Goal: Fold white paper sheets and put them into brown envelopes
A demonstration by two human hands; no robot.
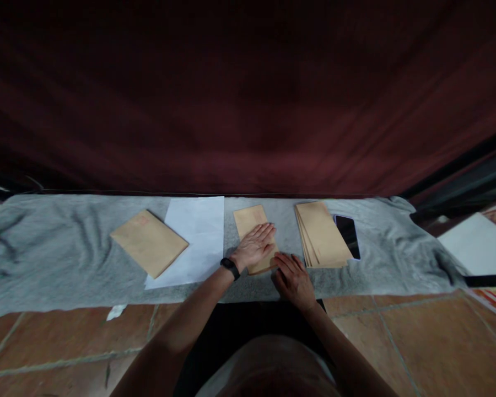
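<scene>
A brown paper envelope (pixel 250 218) lies in front of me on a grey cloth. My left hand (pixel 256 245), with a dark band at the wrist, rests flat across it, fingers stretched out. At the envelope's near right corner, my right hand (pixel 294 280) touches the edge with its fingertips, the fingers partly bent and apart. Parts of the envelope are hidden under both hands. To the right sits a fanned stack of brown envelopes (pixel 324 234). On the left, another brown envelope (pixel 149 242) lies askew, partly over white paper sheets (pixel 202 237).
A phone (pixel 348 236) lies beside the fanned stack, partly under it. The grey cloth (pixel 74 275) covers the long narrow surface, with a dark red curtain-like backdrop (pixel 248 138) behind. A white scrap (pixel 116 312) lies on the tiled floor (pixel 66 336). A white panel (pixel 479 245) stands at far right.
</scene>
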